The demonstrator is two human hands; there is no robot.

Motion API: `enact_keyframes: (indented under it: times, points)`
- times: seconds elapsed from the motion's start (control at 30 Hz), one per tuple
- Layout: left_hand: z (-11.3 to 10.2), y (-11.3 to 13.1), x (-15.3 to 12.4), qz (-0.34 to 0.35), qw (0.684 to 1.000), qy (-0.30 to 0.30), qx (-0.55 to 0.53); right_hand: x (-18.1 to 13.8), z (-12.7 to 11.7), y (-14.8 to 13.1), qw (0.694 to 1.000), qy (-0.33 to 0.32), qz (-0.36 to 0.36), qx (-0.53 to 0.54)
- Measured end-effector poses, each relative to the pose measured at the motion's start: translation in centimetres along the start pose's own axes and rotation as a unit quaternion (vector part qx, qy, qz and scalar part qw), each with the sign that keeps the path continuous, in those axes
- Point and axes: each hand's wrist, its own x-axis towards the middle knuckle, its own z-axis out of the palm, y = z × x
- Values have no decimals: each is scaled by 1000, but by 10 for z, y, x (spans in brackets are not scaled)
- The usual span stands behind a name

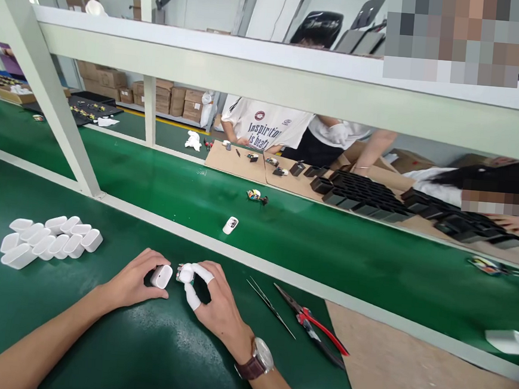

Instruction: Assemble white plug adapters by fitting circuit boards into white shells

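Note:
My left hand (138,278) is closed around a white plastic housing (162,277), its open end turned toward my other hand. Just to the right, my right hand (218,296) pinches a small white part with metal pieces (185,273) between thumb and forefinger, both in white finger covers. A narrow gap separates the two parts. Tweezers (272,308) lie right of my right hand, beside long-nose pliers (312,324) with red and black handles. Several more white housings (51,239) stand grouped on the green table at the left.
Beyond a pale rail (193,243) runs a green conveyor belt (152,186) carrying a white housing (230,225) and a wired circuit assembly (257,197). A slanted frame post (65,95) rises at left. Across the belt, co-workers sit behind rows of black cases (362,196). Cardboard (399,361) covers the right side.

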Motion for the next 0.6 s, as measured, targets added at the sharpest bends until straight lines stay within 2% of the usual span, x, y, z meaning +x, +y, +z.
enact_keyframes:
  times: [0.1,0.2,0.37,0.6]
  points:
    - [6,1,1,56,997,49,24,1,1,-16,999,-13,-39,6]
    - [7,3,0,77,993,77,42,-1,3,-25,998,-17,-58,-17]
    - [8,3,-2,91,992,66,65,-2,6,-29,997,-16,-68,-34]
    - [12,-1,-3,101,990,54,78,-1,4,-31,996,-50,-55,-56]
